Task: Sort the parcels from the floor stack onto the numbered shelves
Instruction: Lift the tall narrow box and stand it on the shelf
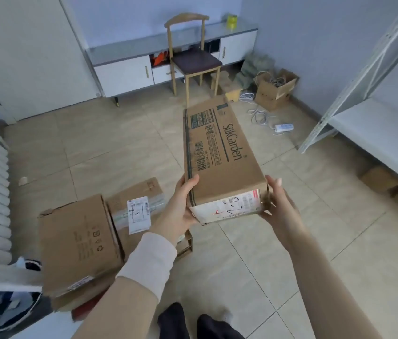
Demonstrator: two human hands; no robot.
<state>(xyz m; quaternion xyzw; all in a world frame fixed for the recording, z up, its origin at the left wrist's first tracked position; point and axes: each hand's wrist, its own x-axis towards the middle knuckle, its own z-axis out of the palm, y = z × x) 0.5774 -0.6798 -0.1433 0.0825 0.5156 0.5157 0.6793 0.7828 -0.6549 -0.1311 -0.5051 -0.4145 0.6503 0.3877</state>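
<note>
In the air before me, above the tiled floor [119, 148], I hold a long cardboard box [220, 152], its labelled end facing me. My left hand [180, 206] grips the near left corner, thumb curled over the top edge. My right hand [278, 204] cups the near right corner, fingers laid up the side. Down to my left, more parcels [78, 243] lie stacked on the floor. A white shelf [374, 126] stands to the right, a chair [193, 57] ahead.
</note>
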